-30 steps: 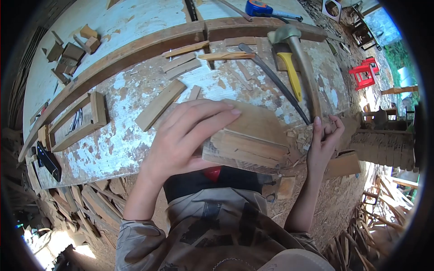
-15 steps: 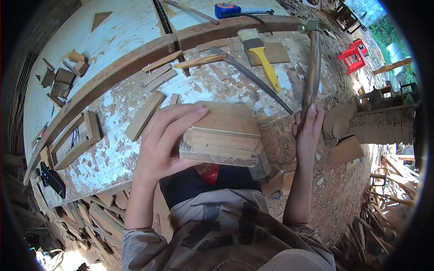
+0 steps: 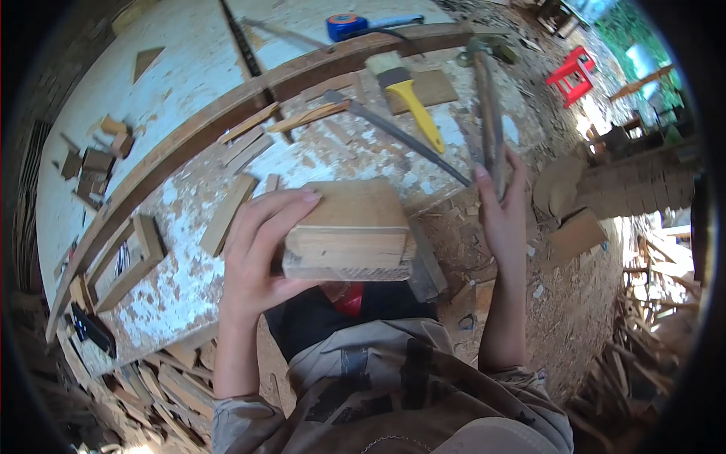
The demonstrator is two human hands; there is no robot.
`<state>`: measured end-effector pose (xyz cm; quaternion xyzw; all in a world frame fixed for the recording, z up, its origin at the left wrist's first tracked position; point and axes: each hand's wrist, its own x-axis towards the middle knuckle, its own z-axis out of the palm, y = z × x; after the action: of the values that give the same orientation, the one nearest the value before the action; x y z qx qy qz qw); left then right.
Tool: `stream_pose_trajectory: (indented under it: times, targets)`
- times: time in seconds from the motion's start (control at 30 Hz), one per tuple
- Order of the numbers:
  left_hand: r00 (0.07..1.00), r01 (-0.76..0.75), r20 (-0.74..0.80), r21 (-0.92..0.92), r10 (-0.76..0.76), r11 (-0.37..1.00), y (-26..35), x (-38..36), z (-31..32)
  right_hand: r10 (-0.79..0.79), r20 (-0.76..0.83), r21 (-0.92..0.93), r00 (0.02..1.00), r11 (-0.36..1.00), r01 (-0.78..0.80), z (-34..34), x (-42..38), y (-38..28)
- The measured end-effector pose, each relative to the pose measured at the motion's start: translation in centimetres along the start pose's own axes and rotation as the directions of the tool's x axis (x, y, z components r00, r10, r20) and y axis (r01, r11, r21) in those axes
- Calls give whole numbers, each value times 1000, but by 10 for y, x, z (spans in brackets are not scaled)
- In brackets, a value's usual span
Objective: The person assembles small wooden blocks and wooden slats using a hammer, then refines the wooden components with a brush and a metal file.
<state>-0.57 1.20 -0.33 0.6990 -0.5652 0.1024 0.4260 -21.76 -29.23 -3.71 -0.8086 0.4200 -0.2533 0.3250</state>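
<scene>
My left hand [image 3: 261,246] grips the left side of a wooden block assembly [image 3: 352,246], thumb beneath and fingers over the top. The block is held in front of my body, with layered pieces showing on its near face. On the right, my right hand [image 3: 505,216] is around the lower end of a hammer [image 3: 488,113], whose head points away from me at the far edge of the bench. A yellow-handled paintbrush [image 3: 414,110] and a dark metal bar [image 3: 408,140] lie between the two hands, farther back.
A long curved wooden strip [image 3: 204,113] crosses the paint-flecked bench [image 3: 181,280]. Behind it lies a blue tape measure [image 3: 346,27]. At left are a wooden frame [image 3: 151,238], small wood blocks [image 3: 97,163] and a black phone [image 3: 94,333]. A red stool [image 3: 572,76] stands at back right.
The bench and its objects have shifted left in view. The block sits slightly farther left, and the hammer now stands more upright and leftward, with my right hand's fingers placed differently around its handle.
</scene>
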Motion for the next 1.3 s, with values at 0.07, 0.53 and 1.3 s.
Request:
stream_pose_trajectory:
  times: [0.07, 0.53, 1.3]
  targets:
    - [999, -29, 29, 2, 29, 1000, -5, -3, -1, -40, -27, -21, 999, 999, 40, 1, -3, -6]
    - [1000, 20, -4, 39, -20, 999, 5, -8, 2, 11, 13, -183, 1000, 983, -8, -2, -14, -29]
    - [998, 26, -51, -9, -27, 1000, 11, -5, 4, -81, -37, 216, 996, 972, 87, 8, -9, 9]
